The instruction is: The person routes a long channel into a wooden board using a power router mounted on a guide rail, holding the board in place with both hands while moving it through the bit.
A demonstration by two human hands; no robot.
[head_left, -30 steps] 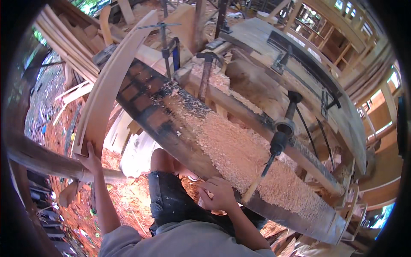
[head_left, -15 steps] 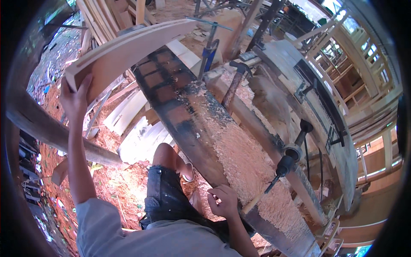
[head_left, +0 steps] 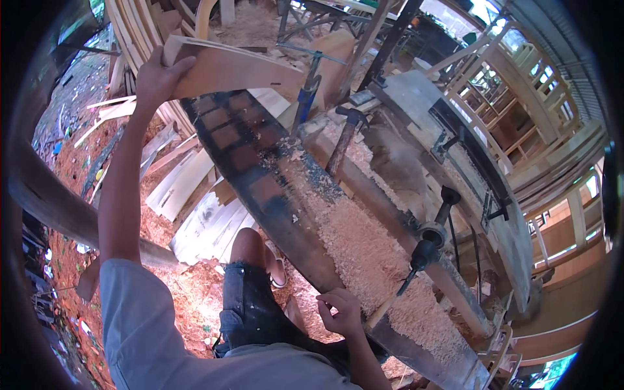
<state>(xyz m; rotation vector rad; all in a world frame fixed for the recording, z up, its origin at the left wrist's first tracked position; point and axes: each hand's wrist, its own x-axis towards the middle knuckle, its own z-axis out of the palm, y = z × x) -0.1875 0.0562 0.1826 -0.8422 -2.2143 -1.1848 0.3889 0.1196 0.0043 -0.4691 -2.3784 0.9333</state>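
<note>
My left hand (head_left: 162,77) is raised at the upper left, closed around the near end of a thick, pale wooden board (head_left: 227,70). The board's far end reaches over the far part of a dark workbench (head_left: 260,195), close to a clamp with a blue part (head_left: 305,97). By the bench's near edge, my right hand (head_left: 341,313) hovers with fingers loosely curled. A gap shows between thumb and forefinger, and nothing is visible in it. Just right of it, a pale wooden stick (head_left: 380,313) lies on the bench, its upper end by a black drill chuck with a bit (head_left: 424,255).
Wood shavings (head_left: 364,240) cover much of the bench. A hammer (head_left: 342,138) rests beyond its right side. A large board (head_left: 455,162) with a black metal frame stands further right. Pale planks (head_left: 211,227) lie on the ground at left, beside a thick pole (head_left: 58,205).
My left hand has moved up and to the right with the board, whose near end has swung away from me. My right hand has stayed nearly in place.
</note>
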